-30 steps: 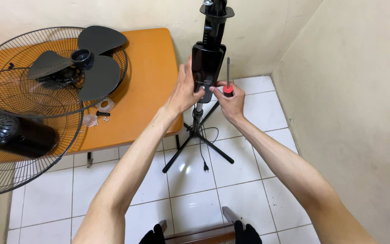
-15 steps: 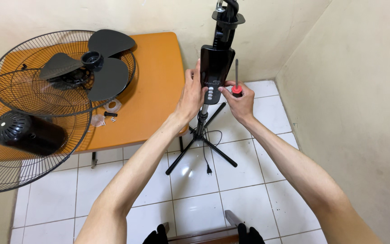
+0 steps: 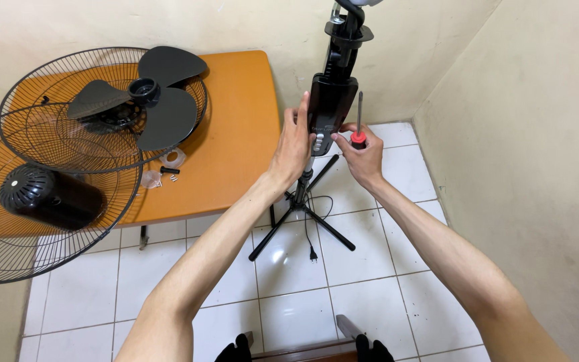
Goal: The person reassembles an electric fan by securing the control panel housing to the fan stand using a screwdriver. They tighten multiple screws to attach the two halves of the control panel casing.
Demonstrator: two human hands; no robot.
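Left hand [image 3: 294, 144] wrapped around the side of the upright black control box [image 3: 330, 110]; right hand [image 3: 363, 155] pinching a red-handled screwdriver [image 3: 358, 127], fingertips touching the box's lower right edge. Box dead ahead on the stand [image 3: 301, 201], long axis vertical, screwdriver shaft parallel just beside it. Both hands equally close, one per side.

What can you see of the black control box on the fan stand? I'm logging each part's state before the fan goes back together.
The black control box is a glossy, seemingly plastic, elongated housing standing upright on the stand's pole, above the splayed black legs. A column of small pale buttons runs down its lower front. A narrower black neck rises from its top. The left hand grips its left side; the right hand, holding a red-handled screwdriver shaft-up, touches its lower right edge.
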